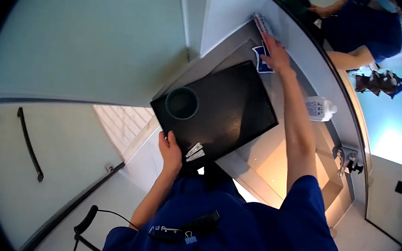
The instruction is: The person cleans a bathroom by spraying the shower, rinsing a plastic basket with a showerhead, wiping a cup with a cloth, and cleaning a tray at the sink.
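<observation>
My left hand (170, 152) grips the near left edge of a black rectangular tray (233, 102), its thumb on top. The tray is tilted across the counter corner. On it stand a dark green round cup (182, 103) and two small white sachets (195, 152). My right hand (277, 57) reaches past the tray's far side with fingers stretched out and thumb apart. Its fingertips are at a narrow red-and-white packet (261, 26) leaning in the corner; whether they touch is unclear. Under the thumb lies a blue-and-white packet (262, 63), partly covered.
A white bottle (318, 109) stands beside my right forearm, against the mirror wall. The lit basin (282, 171) and a metal faucet (348, 160) are at the right. A large mirror (395, 141) reflects my body. At the left is a door with a black handle (30, 144).
</observation>
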{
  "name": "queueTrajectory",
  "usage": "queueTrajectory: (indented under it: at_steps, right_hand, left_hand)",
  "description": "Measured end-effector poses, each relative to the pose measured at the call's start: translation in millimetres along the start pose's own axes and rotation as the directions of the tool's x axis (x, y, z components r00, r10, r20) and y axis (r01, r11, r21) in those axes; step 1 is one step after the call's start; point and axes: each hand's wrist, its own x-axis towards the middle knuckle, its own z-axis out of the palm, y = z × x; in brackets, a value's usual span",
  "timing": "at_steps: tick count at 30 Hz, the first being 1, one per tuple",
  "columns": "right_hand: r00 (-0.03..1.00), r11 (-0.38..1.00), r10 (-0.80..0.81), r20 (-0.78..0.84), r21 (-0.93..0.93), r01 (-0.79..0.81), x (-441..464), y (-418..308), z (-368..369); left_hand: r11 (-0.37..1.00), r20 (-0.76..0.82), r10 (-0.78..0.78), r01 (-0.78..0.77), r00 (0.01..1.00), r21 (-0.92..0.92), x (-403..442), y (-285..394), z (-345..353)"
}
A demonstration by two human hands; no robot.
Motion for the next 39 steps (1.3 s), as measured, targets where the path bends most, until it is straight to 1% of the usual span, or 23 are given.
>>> queueTrajectory:
  at_steps: [1,2,3,5,7,9,11,12,14,15,17,19,21,26,29,30,32,33,34,35,36,37,39]
  right_hand:
    - [0.999,0.988,0.031,0.007,-0.15,-0.03,2.9,-4.7,-0.6]
    - [0.998,0.988,0.033,-0.044,-0.147,-0.039,-4.1,-18.4,-10.6]
    - [0.993,0.996,-0.093,-0.076,-0.002,0.093,-15.0,-27.9,-10.8]
    - [0.932,0.898,-0.305,-0.194,0.266,0.349,-44.0,-44.8,-14.1]
    - [0.905,0.608,-0.426,0.004,0.741,0.284,-96.6,-95.3,-23.3]
    - [0.805,0.48,-0.578,-0.137,0.74,0.471,-133.7,-136.7,-2.0]
    - [0.842,0.468,-0.538,-0.034,0.819,0.333,-151.7,-169.6,2.9]
    - [0.856,0.471,-0.514,-0.056,0.816,0.336,-151.2,-173.7,3.4]
    - [0.881,0.476,-0.464,-0.094,0.813,0.337,-149.1,-176.4,4.8]
    - [0.907,0.495,-0.394,-0.148,0.798,0.345,-145.8,-171.4,2.5]
    - [0.936,0.538,-0.255,-0.243,0.769,0.346,-133.8,-150.1,-9.2]
    - [0.969,0.567,-0.055,-0.24,0.791,0.228,-105.0,-128.7,-23.1]
    - [0.938,0.634,0.029,-0.346,0.731,0.251,-66.9,-102.0,-15.0]
    - [0.881,0.686,-0.037,-0.471,0.63,0.365,14.0,-56.0,31.4]
    - [0.917,0.702,0.004,-0.4,0.654,0.282,9.0,-63.5,19.2]
    - [0.856,0.81,-0.032,-0.516,0.488,0.324,5.7,-67.4,20.9]
    - [0.831,0.883,-0.127,-0.542,0.319,0.343,-34.7,-84.9,4.4]
    - [0.859,0.832,-0.265,-0.438,0.347,0.433,-68.1,-100.2,-9.1]
    - [0.945,0.67,-0.299,-0.134,0.676,0.308,-108.4,-117.3,-13.1]
    - [0.887,0.527,-0.459,0.042,0.817,0.234,-148.3,-129.1,-8.9]
    - [0.711,0.49,-0.691,-0.131,0.638,0.594,-177.9,-141.8,-9.0]
    - [0.586,0.474,-0.809,-0.049,0.534,0.7,-205.9,-147.4,-0.3]
    - [0.511,0.468,-0.857,0.061,0.504,0.726,-236.5,-151.1,7.5]
  left_hand:
    - [1.0,0.032,-0.008,0.009,0.999,-0.009,2.4,-7.2,0.8]
    - [0.994,0.028,-0.04,0.043,0.999,-0.1,-0.1,-0.6,3.4]
    - [0.993,0.022,-0.031,0.033,0.999,-0.116,-0.7,-3.6,4.3]
    - [0.989,0.018,-0.004,0.006,1.0,-0.15,-0.2,-11.3,5.7]
    - [0.998,0.007,-0.002,0.002,1.0,-0.068,-0.4,-11.1,4.8]
    - [0.999,-0.004,-0.019,0.019,1.0,-0.046,0.7,-15.0,6.0]
    - [1.0,0.008,-0.013,0.013,1.0,0.004,-0.3,-7.8,4.9]
    - [0.999,0.013,-0.011,0.01,1.0,0.031,-0.7,-5.4,4.3]
    - [0.998,-0.001,-0.001,0.001,1.0,-0.057,0.2,-10.0,6.7]
    - [0.995,-0.008,0.001,-0.002,1.0,-0.1,1.1,-11.5,7.9]
    - [0.998,-0.04,0.039,-0.041,0.998,-0.038,-0.4,-9.8,9.1]
    - [0.997,-0.035,0.067,-0.068,0.997,-0.024,-3.7,-6.8,7.0]
    - [0.994,0.011,0.092,-0.091,0.996,-0.059,-3.6,-3.8,3.6]
    - [0.993,0.0,0.061,-0.06,0.998,-0.105,1.8,-14.0,4.2]
    - [0.996,0.025,-0.003,0.006,1.0,-0.086,0.3,-16.8,3.9]
    - [0.995,0.051,-0.055,0.06,0.997,-0.085,-0.6,-13.1,2.0]
    - [0.989,0.121,-0.138,0.144,0.983,-0.044,0.2,5.4,-1.6]
    - [0.983,0.117,-0.135,0.148,0.984,-0.112,0.1,1.8,-0.8]
    - [0.972,0.116,-0.13,0.15,0.985,-0.18,0.7,-4.7,1.5]
    - [0.957,0.116,-0.124,0.15,0.985,-0.249,1.7,-10.0,3.9]
    - [0.966,0.07,-0.106,0.12,0.992,-0.23,3.8,-12.9,5.2]
    - [0.974,0.032,-0.085,0.09,0.996,-0.209,5.5,-14.6,5.9]
    - [0.973,0.01,-0.065,0.066,0.998,-0.222,6.7,-13.2,6.7]
